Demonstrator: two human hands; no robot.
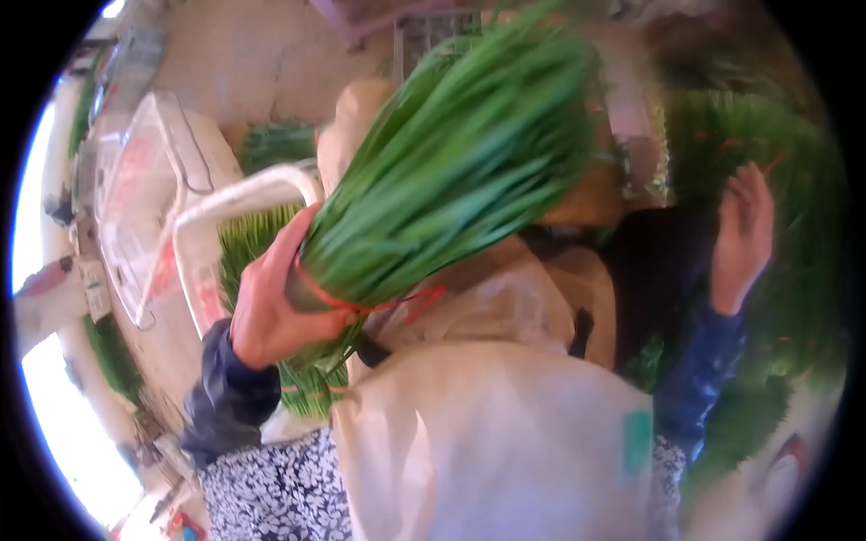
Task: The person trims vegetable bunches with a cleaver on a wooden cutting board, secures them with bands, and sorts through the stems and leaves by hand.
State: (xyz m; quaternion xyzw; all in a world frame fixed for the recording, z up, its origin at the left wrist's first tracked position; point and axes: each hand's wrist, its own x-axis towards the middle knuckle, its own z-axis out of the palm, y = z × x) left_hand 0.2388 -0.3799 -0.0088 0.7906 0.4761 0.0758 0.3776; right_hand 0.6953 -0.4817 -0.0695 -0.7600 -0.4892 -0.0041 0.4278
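Note:
My left hand (278, 302) is wrapped round the tied end of a large bundle of long green leaves (451, 162). A red tie (338, 302) circles the bundle beside my fingers, and the leaves fan out up and to the right, slightly blurred. My right hand (744, 236) is raised at the right, holding nothing, with its fingers extended and apart from the bundle. Behind and below it lies a big mass of green leaves (794, 225) with thin red ties.
A white crate (194, 236) with more green bundles (257, 234) stands left of my left hand. Another pale crate (135, 194) is farther left. A grey crate (424, 34) stands at the top. A pale apron (505, 442) covers my lap.

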